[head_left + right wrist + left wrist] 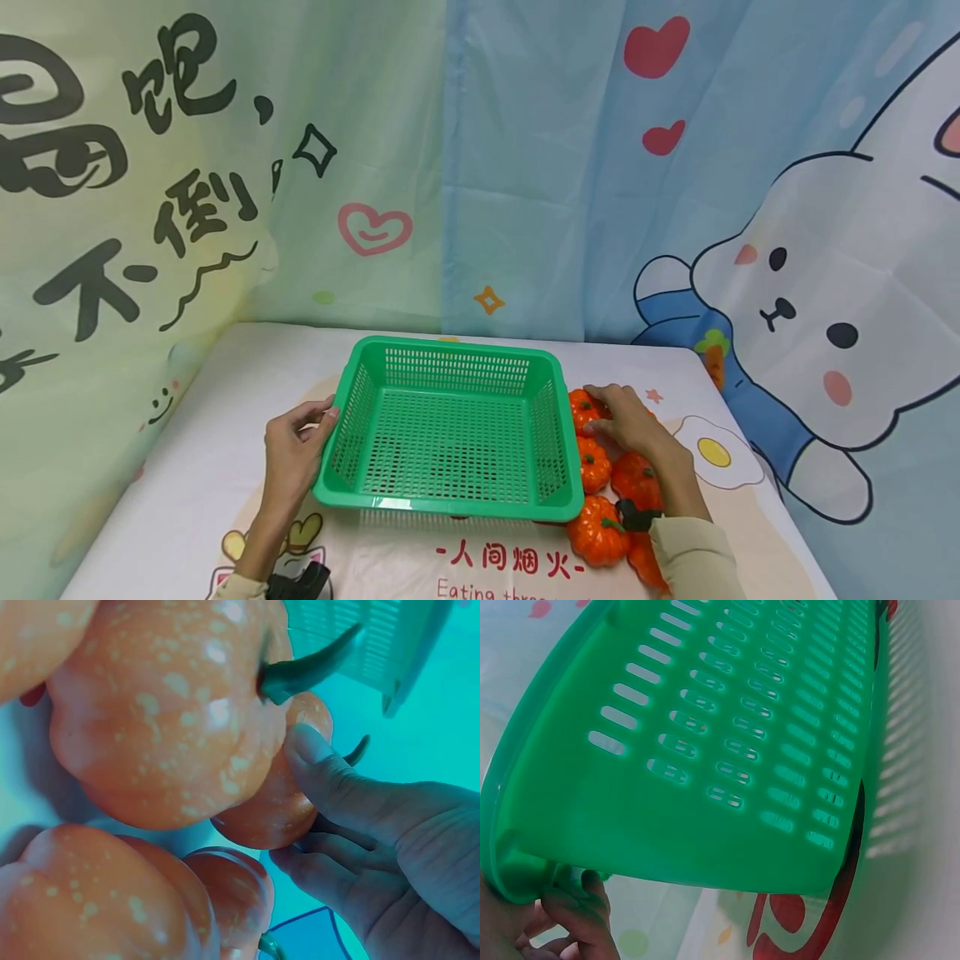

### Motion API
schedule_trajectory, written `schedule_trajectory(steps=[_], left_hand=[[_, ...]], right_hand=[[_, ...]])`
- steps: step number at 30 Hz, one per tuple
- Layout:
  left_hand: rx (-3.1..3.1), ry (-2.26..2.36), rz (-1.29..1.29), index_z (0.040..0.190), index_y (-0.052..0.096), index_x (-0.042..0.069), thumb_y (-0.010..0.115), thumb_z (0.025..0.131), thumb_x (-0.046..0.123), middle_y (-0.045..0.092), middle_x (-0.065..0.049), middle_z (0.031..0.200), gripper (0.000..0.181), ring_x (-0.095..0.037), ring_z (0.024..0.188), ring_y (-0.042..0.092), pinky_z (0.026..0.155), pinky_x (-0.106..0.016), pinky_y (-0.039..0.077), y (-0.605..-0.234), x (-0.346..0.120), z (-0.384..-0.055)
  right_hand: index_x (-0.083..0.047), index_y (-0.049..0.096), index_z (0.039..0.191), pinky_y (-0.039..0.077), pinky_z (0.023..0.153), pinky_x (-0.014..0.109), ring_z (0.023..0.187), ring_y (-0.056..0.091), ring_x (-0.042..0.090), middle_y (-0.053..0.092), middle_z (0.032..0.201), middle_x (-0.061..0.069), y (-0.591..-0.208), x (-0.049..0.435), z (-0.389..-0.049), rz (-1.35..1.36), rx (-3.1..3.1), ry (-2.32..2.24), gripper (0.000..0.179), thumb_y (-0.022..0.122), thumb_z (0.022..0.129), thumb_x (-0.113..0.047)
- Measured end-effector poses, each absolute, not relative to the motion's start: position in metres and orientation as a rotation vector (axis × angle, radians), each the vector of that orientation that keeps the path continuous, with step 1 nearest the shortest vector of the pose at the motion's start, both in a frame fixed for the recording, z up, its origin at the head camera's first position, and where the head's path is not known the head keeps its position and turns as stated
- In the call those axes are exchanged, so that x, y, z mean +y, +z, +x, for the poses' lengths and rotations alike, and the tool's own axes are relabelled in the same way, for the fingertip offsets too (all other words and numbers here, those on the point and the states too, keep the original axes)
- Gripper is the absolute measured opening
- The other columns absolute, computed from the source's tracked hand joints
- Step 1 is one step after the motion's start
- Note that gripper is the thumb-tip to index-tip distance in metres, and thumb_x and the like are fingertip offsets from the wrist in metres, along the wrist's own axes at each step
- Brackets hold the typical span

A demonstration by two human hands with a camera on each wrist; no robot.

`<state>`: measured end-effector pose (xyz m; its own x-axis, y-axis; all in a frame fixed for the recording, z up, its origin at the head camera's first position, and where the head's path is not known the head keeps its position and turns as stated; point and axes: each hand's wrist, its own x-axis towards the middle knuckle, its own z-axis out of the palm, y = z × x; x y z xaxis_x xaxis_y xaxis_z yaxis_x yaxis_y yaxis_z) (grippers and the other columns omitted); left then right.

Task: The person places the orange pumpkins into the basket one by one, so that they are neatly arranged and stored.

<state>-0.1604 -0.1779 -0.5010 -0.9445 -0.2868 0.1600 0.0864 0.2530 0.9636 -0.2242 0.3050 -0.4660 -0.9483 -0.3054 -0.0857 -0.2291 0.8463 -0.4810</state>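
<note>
A green plastic basket [450, 442] with slotted walls sits in the middle, with nothing inside it. At its left side, my left hand [294, 442] grips the rim; the left wrist view shows the fingers [581, 915] curled under the rim's corner. Along the basket's right side lies a group of orange toy pumpkins with green stems. My right hand [637, 429] pinches the farthest small pumpkin [583, 408] between thumb and fingers, beside the basket's wall. From the right wrist, that pumpkin [274, 802] appears partly behind a larger speckled pumpkin [172, 712].
Nearer me along the basket stand another pumpkin [594, 465] and a larger one [598, 532]. A further pumpkin [636, 482] lies under my right forearm. The white tablecloth [255, 358] carries printed pictures and lettering. Behind the table hangs a printed curtain [517, 167].
</note>
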Motion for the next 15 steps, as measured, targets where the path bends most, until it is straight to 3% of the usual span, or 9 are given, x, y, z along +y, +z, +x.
schedule_trajectory(steps=[15], left_hand=[[-2.244,-1.736,0.211,0.131,0.075,-0.006,0.071,0.107,0.010,0.076,-0.029,0.112,0.030,0.000,0.068,0.069,0.062,-0.014,0.057,-0.499,-0.177,-0.160]], right_hand=[[0.009,0.059,0.150,0.043,0.117,0.076,0.131,0.057,0.052,0.068,0.142,0.030,-0.454,0.310,-0.215,-0.388,2.894,-0.724,0.060,0.081,0.097,-0.008]])
